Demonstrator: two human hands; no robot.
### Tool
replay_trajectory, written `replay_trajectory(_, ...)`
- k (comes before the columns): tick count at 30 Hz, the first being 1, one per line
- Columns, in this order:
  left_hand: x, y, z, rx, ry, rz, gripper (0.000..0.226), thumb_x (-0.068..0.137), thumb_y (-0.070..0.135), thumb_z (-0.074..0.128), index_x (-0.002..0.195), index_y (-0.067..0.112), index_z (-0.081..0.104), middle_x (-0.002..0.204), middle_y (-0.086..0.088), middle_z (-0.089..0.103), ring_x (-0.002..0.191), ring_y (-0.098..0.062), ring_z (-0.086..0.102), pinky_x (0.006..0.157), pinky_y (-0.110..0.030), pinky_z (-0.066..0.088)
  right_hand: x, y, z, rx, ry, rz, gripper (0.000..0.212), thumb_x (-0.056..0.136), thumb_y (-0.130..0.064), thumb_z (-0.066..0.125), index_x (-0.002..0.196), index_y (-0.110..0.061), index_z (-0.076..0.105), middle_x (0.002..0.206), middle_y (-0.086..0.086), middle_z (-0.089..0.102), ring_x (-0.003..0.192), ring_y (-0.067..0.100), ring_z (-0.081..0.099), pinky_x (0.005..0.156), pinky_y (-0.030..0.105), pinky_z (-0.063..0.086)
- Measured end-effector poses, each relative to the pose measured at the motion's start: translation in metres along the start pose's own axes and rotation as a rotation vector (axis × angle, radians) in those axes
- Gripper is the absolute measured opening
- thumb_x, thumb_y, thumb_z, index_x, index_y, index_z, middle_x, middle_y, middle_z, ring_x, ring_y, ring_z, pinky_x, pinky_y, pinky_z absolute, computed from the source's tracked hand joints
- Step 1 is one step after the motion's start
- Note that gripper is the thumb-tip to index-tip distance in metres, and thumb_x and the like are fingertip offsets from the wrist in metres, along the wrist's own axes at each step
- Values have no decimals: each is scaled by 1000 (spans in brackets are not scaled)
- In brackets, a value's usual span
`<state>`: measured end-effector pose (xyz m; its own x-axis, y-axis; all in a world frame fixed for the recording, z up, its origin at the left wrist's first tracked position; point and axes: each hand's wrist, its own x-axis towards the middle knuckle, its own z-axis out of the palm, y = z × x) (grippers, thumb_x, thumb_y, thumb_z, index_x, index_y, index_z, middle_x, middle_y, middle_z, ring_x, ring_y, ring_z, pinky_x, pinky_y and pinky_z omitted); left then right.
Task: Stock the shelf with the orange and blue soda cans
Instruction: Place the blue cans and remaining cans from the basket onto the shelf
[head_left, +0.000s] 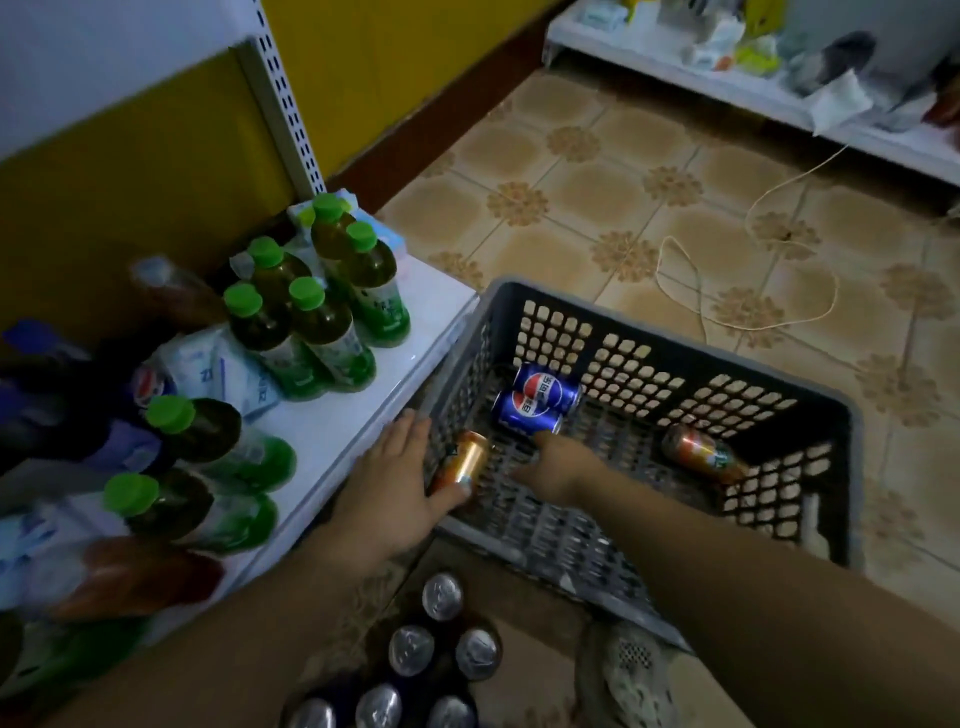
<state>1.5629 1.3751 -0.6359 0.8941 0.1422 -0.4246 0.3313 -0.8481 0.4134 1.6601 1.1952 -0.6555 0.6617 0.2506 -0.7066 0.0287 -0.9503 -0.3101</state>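
Observation:
A grey plastic crate (810, 415) stands on the floor beside the white shelf (363, 410). Inside it lie two blue soda cans (540, 400) side by side at the back left, and an orange can (701, 452) at the right. My left hand (395, 483) grips another orange can (462, 462) at the crate's left wall. My right hand (556, 462) reaches into the crate and touches the nearer blue can; its fingers are hidden behind the hand.
Green-capped tea bottles (322, 312) and other drinks crowd the shelf. Several upright cans (441, 649) stand on the floor near me. A cord (748, 270) loops over the tiled floor beyond the crate. Another low white shelf (779, 93) runs along the far right.

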Motion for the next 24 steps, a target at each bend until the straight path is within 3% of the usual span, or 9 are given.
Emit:
replay_trajectory(6,20,-25,43,81,47,20,117,72,82,42,143,24,-30,147,8,-37,142,-12,-22,121,-41,3,82,-10,47,155,-36,-7,54,94,-41,56,137,-9,44,134,14,53,118,28,53,96,35,44)
replay_trajectory(10,23,-37,61,78,194,154,112,70,77,44,152,6,14,160,-12,13,146,-31,16,114,-49,27,124,-15,74,433,-50,109,70,91,-39,62,144,-7,30,138,17,49,117,31,53,89,36,47)
replay_trajectory(14,27,-41,66,120,202,152,114,68,77,38,153,9,5,162,-8,3,148,-24,6,118,-38,13,155,-20,99,841,-83,249,80,87,-34,70,147,-12,21,141,17,42,119,35,51,81,41,48)
replay_trajectory(17,27,-41,67,112,221,164,112,69,76,37,153,12,0,162,-5,-3,148,-21,2,117,-35,7,163,-23,108,824,-16,256,85,82,-33,75,143,-10,22,140,19,42,120,36,50,86,44,48)
replay_trajectory(21,23,-41,64,117,190,179,109,73,72,44,153,9,6,161,-10,4,147,-26,10,116,-36,11,139,-16,95,777,115,146,78,77,-30,79,136,-13,30,130,13,51,112,30,54,93,44,49)
replay_trajectory(24,22,-32,50,104,109,106,109,77,75,42,152,17,-12,157,2,-22,148,-22,-8,120,-41,6,88,-14,61,777,204,34,77,77,-28,78,139,-16,34,124,5,55,106,23,56,92,38,50)
